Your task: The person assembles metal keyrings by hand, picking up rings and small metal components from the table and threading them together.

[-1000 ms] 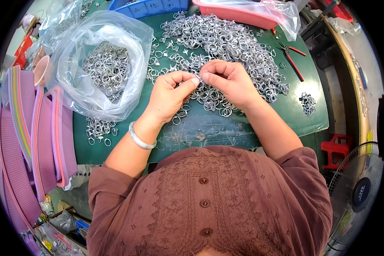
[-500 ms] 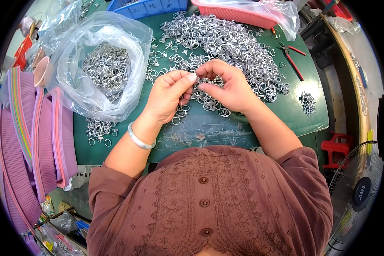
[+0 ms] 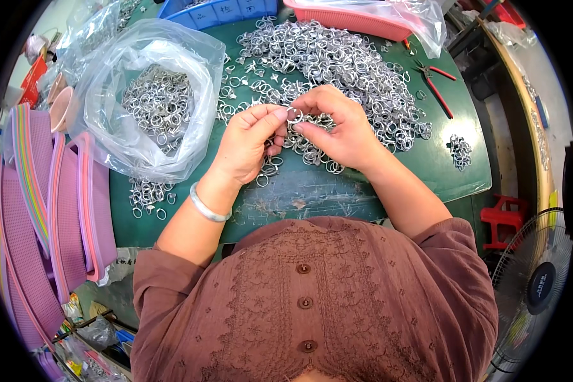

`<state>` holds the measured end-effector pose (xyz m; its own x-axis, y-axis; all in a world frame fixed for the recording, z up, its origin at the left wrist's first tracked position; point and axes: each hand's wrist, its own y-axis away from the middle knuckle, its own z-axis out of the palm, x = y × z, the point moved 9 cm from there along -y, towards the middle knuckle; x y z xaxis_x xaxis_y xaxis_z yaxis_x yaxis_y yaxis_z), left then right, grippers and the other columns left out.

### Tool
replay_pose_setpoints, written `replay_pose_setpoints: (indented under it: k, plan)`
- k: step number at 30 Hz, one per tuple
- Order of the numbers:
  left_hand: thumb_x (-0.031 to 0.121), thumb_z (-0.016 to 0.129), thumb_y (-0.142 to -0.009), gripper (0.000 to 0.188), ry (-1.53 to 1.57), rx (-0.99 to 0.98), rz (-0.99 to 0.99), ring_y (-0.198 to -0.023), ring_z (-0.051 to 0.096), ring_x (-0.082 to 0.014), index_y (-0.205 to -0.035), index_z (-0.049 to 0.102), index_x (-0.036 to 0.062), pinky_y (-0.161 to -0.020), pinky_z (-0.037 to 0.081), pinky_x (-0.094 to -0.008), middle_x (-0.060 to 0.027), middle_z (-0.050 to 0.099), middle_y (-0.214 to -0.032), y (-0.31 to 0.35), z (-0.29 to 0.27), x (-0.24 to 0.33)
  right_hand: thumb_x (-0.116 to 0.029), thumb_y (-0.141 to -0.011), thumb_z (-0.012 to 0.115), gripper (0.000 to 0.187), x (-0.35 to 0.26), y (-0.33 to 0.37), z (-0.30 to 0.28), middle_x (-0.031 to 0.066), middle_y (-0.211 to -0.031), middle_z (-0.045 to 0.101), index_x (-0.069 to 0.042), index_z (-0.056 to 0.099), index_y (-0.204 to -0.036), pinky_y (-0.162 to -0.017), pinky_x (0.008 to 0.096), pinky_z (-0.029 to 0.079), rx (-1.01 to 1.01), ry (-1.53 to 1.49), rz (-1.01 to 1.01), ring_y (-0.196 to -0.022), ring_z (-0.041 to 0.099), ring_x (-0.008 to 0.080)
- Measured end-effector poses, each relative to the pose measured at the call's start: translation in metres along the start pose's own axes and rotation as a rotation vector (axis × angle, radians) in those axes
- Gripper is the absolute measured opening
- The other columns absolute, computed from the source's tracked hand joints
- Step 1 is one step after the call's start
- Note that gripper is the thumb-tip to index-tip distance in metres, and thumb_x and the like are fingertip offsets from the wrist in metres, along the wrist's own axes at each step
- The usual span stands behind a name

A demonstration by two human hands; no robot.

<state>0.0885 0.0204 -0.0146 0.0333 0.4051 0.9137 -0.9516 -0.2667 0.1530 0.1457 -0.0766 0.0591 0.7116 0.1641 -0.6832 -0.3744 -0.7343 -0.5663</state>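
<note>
Between my two hands is a small silver metal ring [image 3: 295, 114], its round band facing up. My left hand [image 3: 251, 139] pinches it between thumb and index finger. My right hand [image 3: 337, 130] has thumb and index finger closed on its other side. Just beyond and beneath my hands lies a large heap of similar silver rings [image 3: 337, 57]. A clear plastic bag [image 3: 200, 57], mouth spread wide, stands left of my left hand with many rings [image 3: 162, 102] inside. Some rings [image 3: 149, 194] lie loose in front of the bag.
Red-handled pliers [image 3: 438, 92] and a small ring pile [image 3: 459, 153] lie on the green table [image 3: 455, 124] at right. Blue [image 3: 219, 13] and pink [image 3: 353, 20] baskets stand at the back. Purple baskets [image 3: 67, 210] are stacked left; a fan [image 3: 531, 286] and red stool [image 3: 503, 219] stand right.
The ring between my fingers has turned, so its round opening now shows where it was mostly hidden before. My hands stay almost in the same place.
</note>
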Motion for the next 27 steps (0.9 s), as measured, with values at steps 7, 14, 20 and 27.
replay_pose_setpoints:
  k: [7, 14, 20, 27]
  plan:
    - [0.019, 0.048, -0.089, 0.02, 0.266, -0.117, -0.116, -0.059, 0.046, -0.0063, -0.093, 0.06, 0.0029, -0.047, 0.034, -0.0177, 0.0008, 0.054, -0.069, -0.003, 0.003, -0.006, -0.003, -0.069, 0.065, 0.028, 0.006, 0.001, -0.006, 0.0099, -0.087, 0.057, 0.0, 0.056, -0.095, -0.069, 0.029, 0.047, 0.04, -0.02, 0.046, -0.08, 0.058, 0.0202]
    - [0.017, 0.047, -0.089, 0.021, 0.305, -0.133, -0.132, -0.059, 0.047, -0.0061, -0.096, 0.059, 0.0019, -0.048, 0.036, -0.018, 0.0008, 0.054, -0.069, -0.003, 0.005, -0.007, -0.005, -0.069, 0.065, 0.027, 0.011, 0.003, -0.008, 0.0099, -0.085, 0.058, -0.001, 0.057, -0.095, -0.071, 0.0316, 0.046, 0.049, 0.008, 0.076, -0.08, 0.058, 0.0225]
    - [0.021, 0.042, -0.088, 0.028, 0.494, -0.12, -0.146, -0.067, 0.054, -0.0145, -0.102, 0.055, 0.0004, -0.052, 0.043, -0.0215, -0.0053, 0.058, -0.079, -0.004, -0.002, -0.002, -0.008, -0.07, 0.064, 0.024, 0.013, 0.002, -0.007, 0.0097, -0.084, 0.058, -0.002, 0.058, -0.092, -0.07, 0.0335, 0.045, 0.041, 0.057, 0.075, -0.08, 0.057, 0.0247]
    - [0.019, 0.05, -0.086, 0.022, 0.34, 0.101, 0.21, -0.072, 0.052, -0.0131, -0.099, 0.056, 0.0011, -0.055, 0.043, -0.022, -0.0072, 0.057, -0.084, 0.004, -0.072, 0.081, -0.01, -0.07, 0.062, 0.01, 0.009, 0.003, 0.008, 0.0065, -0.082, 0.055, -0.006, 0.06, -0.08, -0.073, 0.0357, 0.04, -0.115, 0.227, -0.064, -0.081, 0.049, 0.0264]
